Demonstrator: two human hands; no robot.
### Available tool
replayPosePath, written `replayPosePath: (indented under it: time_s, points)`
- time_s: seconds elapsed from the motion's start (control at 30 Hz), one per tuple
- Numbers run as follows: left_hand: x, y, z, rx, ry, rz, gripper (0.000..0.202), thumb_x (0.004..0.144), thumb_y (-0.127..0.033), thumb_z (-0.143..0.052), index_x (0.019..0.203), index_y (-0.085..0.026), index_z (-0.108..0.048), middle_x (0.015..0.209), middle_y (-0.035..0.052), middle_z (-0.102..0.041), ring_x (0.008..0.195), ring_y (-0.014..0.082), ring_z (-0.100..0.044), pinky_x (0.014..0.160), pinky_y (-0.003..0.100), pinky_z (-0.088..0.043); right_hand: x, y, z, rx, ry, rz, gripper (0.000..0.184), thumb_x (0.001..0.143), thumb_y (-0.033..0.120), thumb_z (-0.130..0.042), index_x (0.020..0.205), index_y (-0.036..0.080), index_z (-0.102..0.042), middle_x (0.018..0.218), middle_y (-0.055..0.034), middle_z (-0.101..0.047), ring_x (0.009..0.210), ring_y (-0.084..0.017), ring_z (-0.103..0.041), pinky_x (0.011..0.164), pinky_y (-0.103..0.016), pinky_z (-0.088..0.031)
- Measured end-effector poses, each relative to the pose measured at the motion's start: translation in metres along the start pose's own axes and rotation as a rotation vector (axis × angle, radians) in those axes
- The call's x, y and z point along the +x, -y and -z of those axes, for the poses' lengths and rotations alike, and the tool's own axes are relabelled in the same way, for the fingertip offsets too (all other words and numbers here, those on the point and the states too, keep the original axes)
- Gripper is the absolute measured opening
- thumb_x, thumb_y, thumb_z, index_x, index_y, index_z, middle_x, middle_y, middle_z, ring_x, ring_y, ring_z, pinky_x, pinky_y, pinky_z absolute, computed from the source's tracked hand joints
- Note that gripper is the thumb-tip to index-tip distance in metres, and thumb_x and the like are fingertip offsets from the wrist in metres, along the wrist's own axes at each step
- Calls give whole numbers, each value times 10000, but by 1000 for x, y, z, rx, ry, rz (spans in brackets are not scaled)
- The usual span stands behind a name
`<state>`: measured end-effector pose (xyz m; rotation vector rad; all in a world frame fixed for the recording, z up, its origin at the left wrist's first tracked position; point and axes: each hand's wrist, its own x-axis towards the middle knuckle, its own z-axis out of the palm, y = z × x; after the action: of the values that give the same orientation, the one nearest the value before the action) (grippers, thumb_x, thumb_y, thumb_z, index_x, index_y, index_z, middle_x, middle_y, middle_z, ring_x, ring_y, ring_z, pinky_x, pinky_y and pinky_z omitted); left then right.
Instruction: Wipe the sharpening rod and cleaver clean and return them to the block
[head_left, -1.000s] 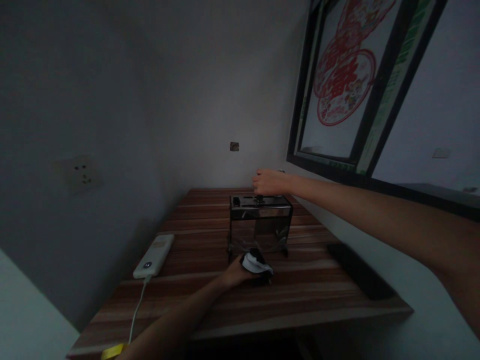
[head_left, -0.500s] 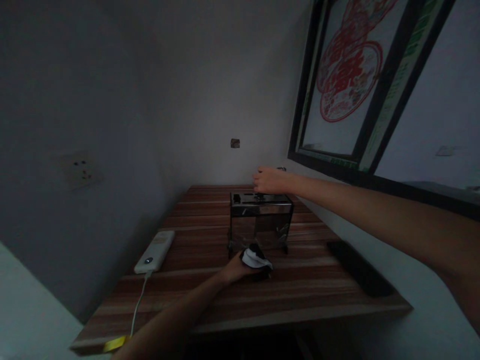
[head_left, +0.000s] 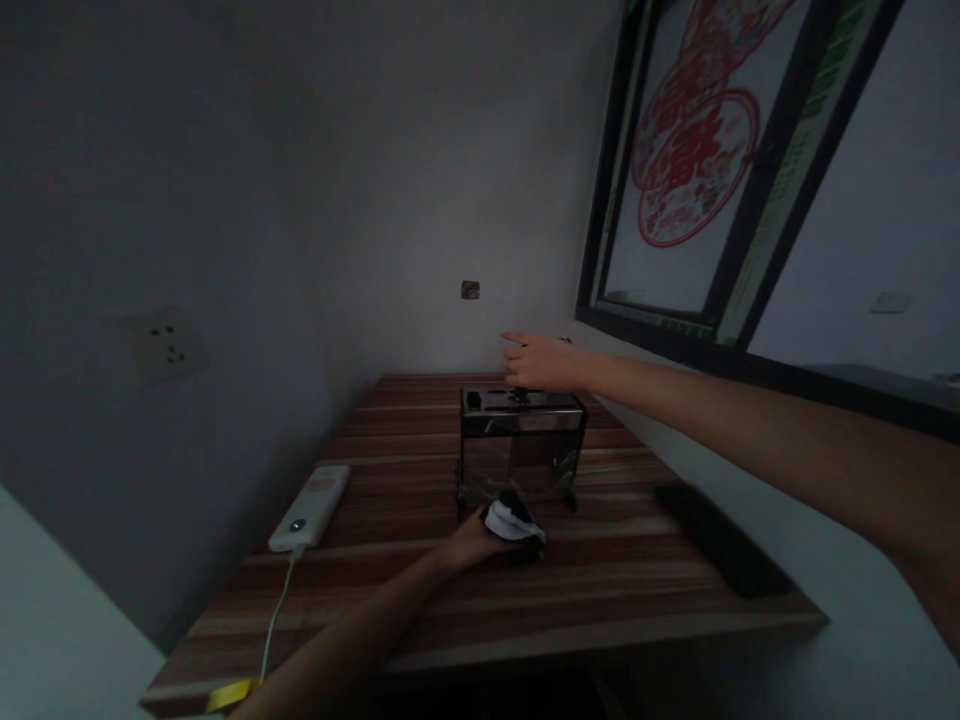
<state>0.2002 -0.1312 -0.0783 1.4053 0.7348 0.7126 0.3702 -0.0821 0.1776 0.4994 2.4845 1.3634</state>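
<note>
A clear, dark-edged box (head_left: 487, 460) with a glossy dark lid (head_left: 551, 400) stands in the middle of the table. Over the back of that lid is my right hand (head_left: 544, 362), its index finger reaching out to the left and the other fingers curled. A small dark part shows beneath these fingers; what they grip is hidden. In front of the box, my left hand (head_left: 469, 542) is closed on a bunched black-and-white cloth (head_left: 514, 522). The cloth lies close to the box's lower front edge; I cannot tell whether they touch.
A white power bank (head_left: 311, 508) with a cable lies on the wood-grain table (head_left: 405, 600) at left, near a yellow object (head_left: 229, 694) at the front corner. A flat black object (head_left: 720, 540) lies at right. Walls and a dark-framed window (head_left: 675, 325) bound the table.
My right index finger has stretched out from a more curled hand. The left hand, cloth and box stay in place; the view has shifted slightly.
</note>
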Motion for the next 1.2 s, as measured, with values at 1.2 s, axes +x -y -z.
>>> replayPosePath:
  time_s: [1.2]
  points:
    - [-1, -10, 10, -28, 210, -145, 825, 518, -199, -772, 1262, -220, -415, 1300, 90, -450, 1199, 258, -397, 1027, 404, -255, -28, 247, -75, 2091, -407, -1212, 410, 593, 430, -689, 910, 172, -650, 904, -46, -674, 897, -260, -594, 821, -373, -441]
